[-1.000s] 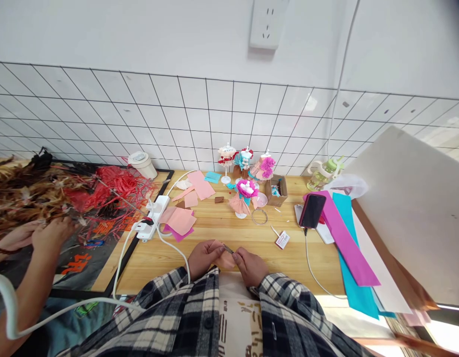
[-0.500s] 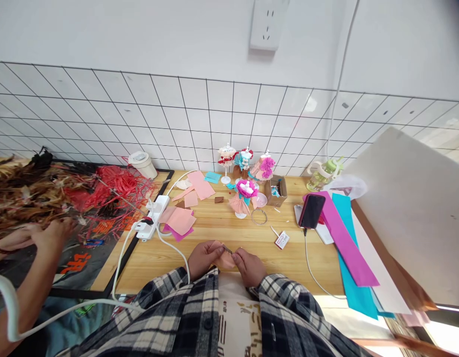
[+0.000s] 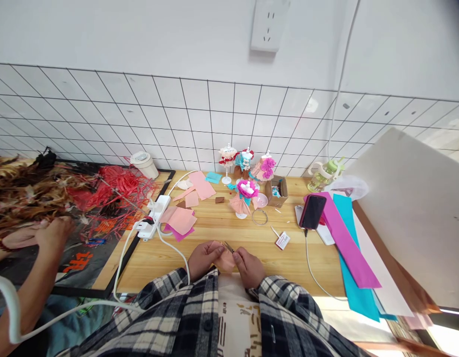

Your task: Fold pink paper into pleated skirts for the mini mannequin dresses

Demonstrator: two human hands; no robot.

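Note:
At the table's front edge, my left hand pinches a piece of peach crepe paper. Closed around small scissors, my right hand hides their handles. The two slim blades are spread apart at the paper's upper edge. Beyond my hands stands a miniature dress form in a peach skirt with a magenta ruffle. Several similar dressed forms are grouped behind it. A stack of peach paper pieces lies to the left, over a magenta sheet.
A white power strip and its cables lie at left. Beyond the black table edge, a co-worker's hands work among feathers and red strands. A phone, a small box, a green bottle and coloured paper strips are at right.
The scissor blades have gone from nearly together to spread apart. Both my hands stay in almost the same place, still on the paper and scissors.

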